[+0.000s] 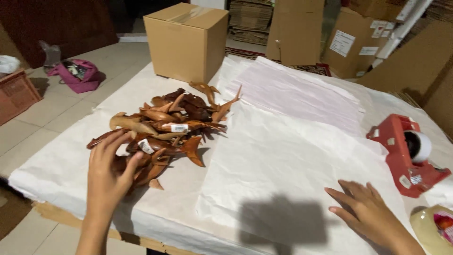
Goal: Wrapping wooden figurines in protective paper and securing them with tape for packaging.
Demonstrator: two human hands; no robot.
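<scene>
White wrapping paper (292, 156) covers the low table; left of centre lies a pile of brown carved wooden fish (163, 130) — left hand (109, 170), fingers spread, reaches in. Right hand (365, 210) — fingers loosely splayed, flattens paper. Better to lift one carving gently, minding its thin fins.

The left hand (109, 170) rests its spread fingers (106, 146) on the near edge of a pile of carved wooden sharks (165, 127). The right hand (370, 212) lies flat on white wrapping paper (283, 151), with a red tape dispenser (406, 156) just beyond its fingers (349, 191).
</scene>
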